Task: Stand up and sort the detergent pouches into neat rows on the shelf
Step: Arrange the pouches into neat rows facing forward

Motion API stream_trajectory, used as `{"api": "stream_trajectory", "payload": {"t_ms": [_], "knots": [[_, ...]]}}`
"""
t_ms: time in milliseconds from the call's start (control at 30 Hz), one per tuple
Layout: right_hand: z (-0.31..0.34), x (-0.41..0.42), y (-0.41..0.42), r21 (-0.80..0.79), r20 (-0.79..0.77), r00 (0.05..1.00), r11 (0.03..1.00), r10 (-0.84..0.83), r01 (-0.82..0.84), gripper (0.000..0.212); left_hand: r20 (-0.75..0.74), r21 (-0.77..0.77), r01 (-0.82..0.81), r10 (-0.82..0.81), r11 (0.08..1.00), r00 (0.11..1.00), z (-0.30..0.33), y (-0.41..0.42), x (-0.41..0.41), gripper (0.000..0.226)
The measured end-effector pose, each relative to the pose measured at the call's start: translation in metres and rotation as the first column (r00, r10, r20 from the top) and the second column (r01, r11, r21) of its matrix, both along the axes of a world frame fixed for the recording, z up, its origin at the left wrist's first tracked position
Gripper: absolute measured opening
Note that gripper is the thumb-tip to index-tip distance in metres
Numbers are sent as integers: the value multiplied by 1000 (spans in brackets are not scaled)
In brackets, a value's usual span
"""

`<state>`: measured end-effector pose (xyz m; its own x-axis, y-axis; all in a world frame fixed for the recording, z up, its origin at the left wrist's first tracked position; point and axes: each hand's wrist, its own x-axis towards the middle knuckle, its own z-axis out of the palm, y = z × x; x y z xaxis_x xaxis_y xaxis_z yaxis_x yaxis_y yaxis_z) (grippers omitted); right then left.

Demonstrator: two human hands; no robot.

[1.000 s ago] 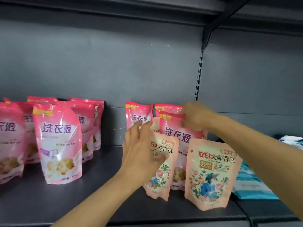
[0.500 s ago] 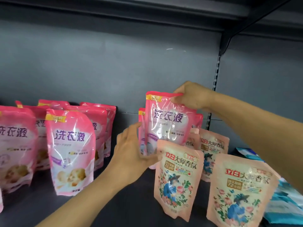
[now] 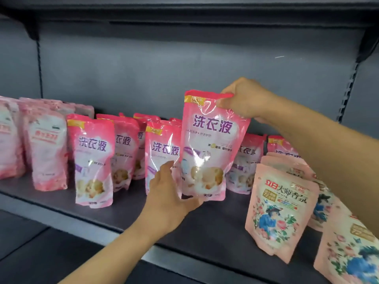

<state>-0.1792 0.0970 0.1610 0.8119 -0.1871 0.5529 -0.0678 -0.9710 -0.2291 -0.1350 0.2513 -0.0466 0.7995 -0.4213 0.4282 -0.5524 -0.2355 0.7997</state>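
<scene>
I see the held pouch (image 3: 211,144) as a glossy pink stand-up bag with a white panel, large purple characters across its upper half, a yellow tab at its top left corner and a picture of pale round shapes low on its front. It hangs upright in front of the shelf (image 3: 215,226), its base just above the dark shelf board, between the pink row on its left and the peach pouches on its right.

My right hand (image 3: 246,99) reaches in from the right with the forearm sloping up to it; its fingers are clenched on the pouch's top right corner, pinching the sealed edge. My left hand (image 3: 170,199) comes up from below, palm turned toward the bag, thumb up along the pouch's left edge and fingers curled under its bottom, so it grips the base.

Behind stand more pink pouches (image 3: 92,160) in loose rows, some upright, some leaning. A peach floral pouch (image 3: 281,214) stands at the front right, tilted, with others of its kind behind and beside it.

Against half a second ago, the pouch has come forward and leftward out of the right-hand cluster, now clear of the peach pouches it stood behind, and my left hand has moved from its side to its base.
</scene>
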Motion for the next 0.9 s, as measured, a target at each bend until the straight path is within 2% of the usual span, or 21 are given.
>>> {"api": "stream_trajectory", "payload": {"t_ms": [200, 333, 467, 633, 700, 800, 900], "knots": [[-29, 18, 51, 64, -55, 997, 997, 54, -51, 26, -85, -49, 15, -19, 999, 996, -25, 38, 2, 88], [-50, 37, 75, 83, -73, 996, 995, 60, -54, 24, -95, -26, -8, 6, 1000, 995, -37, 61, 25, 98], [-66, 51, 94, 41, -63, 997, 998, 53, -51, 21, -126, 45, 7, -1, 999, 992, -46, 75, 51, 97], [-79, 59, 103, -30, -61, 998, 1000, -4, 3, 21, -107, 129, 28, -15, 991, 994, -55, 81, 70, 88], [-83, 58, 102, -42, -43, 998, 998, -48, 46, 31, -51, 159, 25, -17, 987, 999, -60, 81, 72, 88], [-88, 52, 100, 5, 25, 998, 998, -62, 62, 35, 12, 168, 34, -36, 985, 999, -65, 80, 70, 88], [-96, 46, 102, 25, 88, 995, 999, -45, 43, 30, 40, 165, 18, -25, 986, 999, -65, 79, 68, 90]]}}
